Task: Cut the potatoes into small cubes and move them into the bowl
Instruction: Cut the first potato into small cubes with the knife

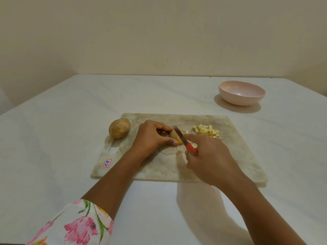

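Observation:
My left hand (pixel 152 137) grips a potato piece (pixel 175 137) on the marble cutting board (pixel 230 156), its fingers curled over the top. My right hand (pixel 208 160) holds a red-handled knife (pixel 184 140), index finger along the blade's back, and the blade rests against the cut end of the piece. A small heap of potato cubes (pixel 206 130) lies on the board to the right of the blade. A whole unpeeled potato (pixel 119 128) sits at the board's far left corner. The pink bowl (pixel 241 92) stands empty on the table beyond the board, to the right.
The board has a handle slot (pixel 115 147) and a red-bordered sticker (pixel 107 163) on its left side. It lies on a white table (pixel 62 121) that meets a beige wall at the back. A floral sleeve (pixel 77 225) covers my left forearm.

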